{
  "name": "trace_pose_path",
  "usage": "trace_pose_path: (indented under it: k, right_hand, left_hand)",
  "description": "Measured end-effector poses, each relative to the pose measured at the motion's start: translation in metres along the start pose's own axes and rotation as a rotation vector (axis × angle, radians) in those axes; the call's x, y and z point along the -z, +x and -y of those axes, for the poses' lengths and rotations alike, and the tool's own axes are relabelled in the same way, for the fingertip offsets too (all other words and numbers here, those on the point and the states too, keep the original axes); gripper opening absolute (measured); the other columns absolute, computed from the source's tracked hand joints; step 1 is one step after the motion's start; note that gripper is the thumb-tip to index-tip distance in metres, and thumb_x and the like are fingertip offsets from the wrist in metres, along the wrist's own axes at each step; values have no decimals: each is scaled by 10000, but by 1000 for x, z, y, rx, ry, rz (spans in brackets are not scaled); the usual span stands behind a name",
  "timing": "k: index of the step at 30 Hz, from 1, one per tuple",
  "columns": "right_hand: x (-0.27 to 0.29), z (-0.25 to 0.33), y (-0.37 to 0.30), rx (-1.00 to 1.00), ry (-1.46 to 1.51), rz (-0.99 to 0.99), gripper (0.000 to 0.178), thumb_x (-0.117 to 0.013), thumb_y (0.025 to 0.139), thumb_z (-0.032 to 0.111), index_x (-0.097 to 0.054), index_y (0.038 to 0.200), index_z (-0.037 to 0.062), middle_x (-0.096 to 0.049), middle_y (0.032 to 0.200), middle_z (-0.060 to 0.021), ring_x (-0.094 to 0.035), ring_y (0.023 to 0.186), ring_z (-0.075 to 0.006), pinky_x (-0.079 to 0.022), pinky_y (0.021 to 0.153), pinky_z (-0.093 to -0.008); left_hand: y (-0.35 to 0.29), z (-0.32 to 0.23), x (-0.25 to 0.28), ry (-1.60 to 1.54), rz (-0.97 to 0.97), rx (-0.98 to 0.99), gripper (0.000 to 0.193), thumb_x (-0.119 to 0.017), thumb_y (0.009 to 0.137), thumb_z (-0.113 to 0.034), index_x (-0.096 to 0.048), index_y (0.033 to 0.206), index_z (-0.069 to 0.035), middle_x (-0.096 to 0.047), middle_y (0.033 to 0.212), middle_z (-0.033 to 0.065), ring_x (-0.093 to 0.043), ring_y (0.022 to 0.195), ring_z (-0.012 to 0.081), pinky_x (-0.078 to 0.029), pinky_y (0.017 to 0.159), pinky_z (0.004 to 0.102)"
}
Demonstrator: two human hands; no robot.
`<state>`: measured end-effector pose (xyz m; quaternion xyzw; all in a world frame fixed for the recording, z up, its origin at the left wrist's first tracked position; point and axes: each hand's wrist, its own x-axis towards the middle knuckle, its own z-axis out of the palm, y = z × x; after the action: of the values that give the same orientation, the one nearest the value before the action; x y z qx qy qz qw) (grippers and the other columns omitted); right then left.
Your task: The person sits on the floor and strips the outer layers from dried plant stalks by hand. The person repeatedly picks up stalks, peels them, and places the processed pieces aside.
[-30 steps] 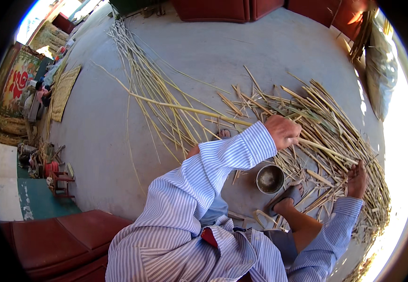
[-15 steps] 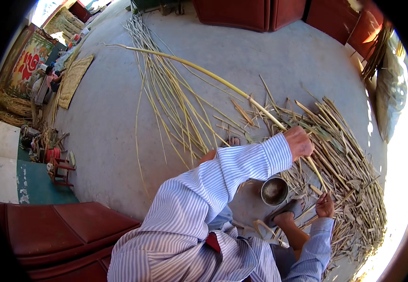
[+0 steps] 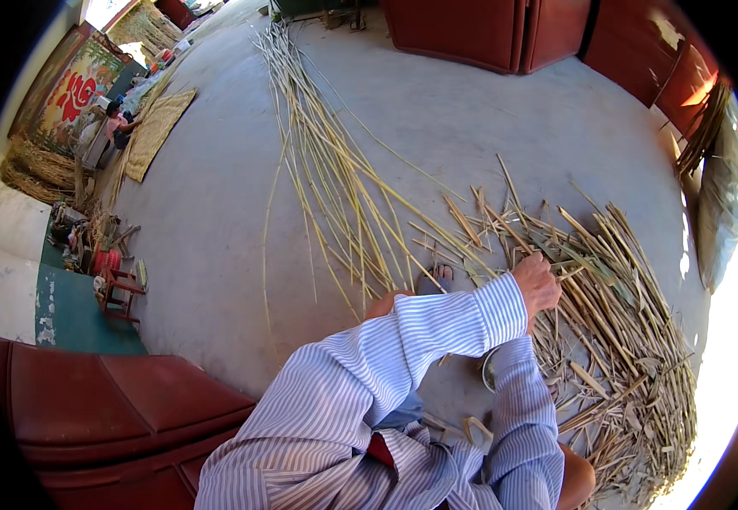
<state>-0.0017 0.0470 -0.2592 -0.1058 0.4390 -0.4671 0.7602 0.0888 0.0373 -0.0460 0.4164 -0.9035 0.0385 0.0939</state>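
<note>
My left hand (image 3: 536, 282) is closed over the near edge of a heap of dry stalks (image 3: 632, 297). I cannot make out what its fingers hold. My right forearm comes up beneath my left wrist. Of my right hand (image 3: 531, 323) only a sliver shows below the left one, its fingers hidden. A metal bowl (image 3: 486, 371) stands beside my right sleeve, mostly covered by it. Long yellowish-green stalks (image 3: 343, 187) lie fanned out on the floor, their near ends close to my left forearm.
Dark red padded furniture (image 3: 454, 34) stands at the far side, with more at the lower left (image 3: 122, 399). A person (image 3: 118, 127) sits by a woven mat (image 3: 161, 132) at the far left. A small wooden chair (image 3: 118, 293) stands by the left wall.
The long peeled stalk that my left hand held no longer shows. My right hand has moved from the lower right up and left, under my left wrist, and my sleeve now covers much of the bowl.
</note>
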Motion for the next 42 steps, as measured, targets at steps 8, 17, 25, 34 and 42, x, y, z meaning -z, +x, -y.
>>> trace_pose_path:
  k: [8,17,25,34,42]
  right_hand:
    - [-106,-44,-6,-193,-240,-39,196,-598,944,197,-612,1078,55,-687,979,-78,-664,805,-139,-534,636,-231]
    - [-60,-58,23,-75,-566,175,159,-611,904,185,-655,970,47,-691,907,-96,-664,793,-191,-536,674,-290]
    - [137,-38,32,177,-1272,-443,205,-624,824,191,-688,950,43,-706,900,-157,-681,849,-313,-535,787,-388]
    - [310,44,40,359,-1194,-914,307,-606,857,249,-671,1074,42,-707,881,-175,-687,853,-306,-539,778,-386]
    - [341,82,108,45,-274,-438,461,-637,890,228,-520,1273,0,-666,982,-106,-634,766,-225,-531,665,-334]
  left_hand:
    - [-33,12,-9,-91,135,115,120,-652,739,-133,-563,682,-78,-595,638,59,-639,758,218,-452,707,369]
    - [-18,15,6,-280,-28,6,132,-620,728,-219,-570,729,-96,-588,688,77,-570,710,296,-397,670,439]
    - [-6,-13,23,-272,343,-72,350,-697,751,-216,-606,1020,-11,-629,908,139,-568,884,325,-408,773,421]
    - [13,-28,24,-319,400,-19,370,-738,695,-118,-614,1016,21,-607,901,164,-552,837,335,-413,747,412]
    - [40,-46,7,-326,539,-44,392,-720,728,-139,-598,1060,31,-614,932,167,-548,850,330,-405,757,417]
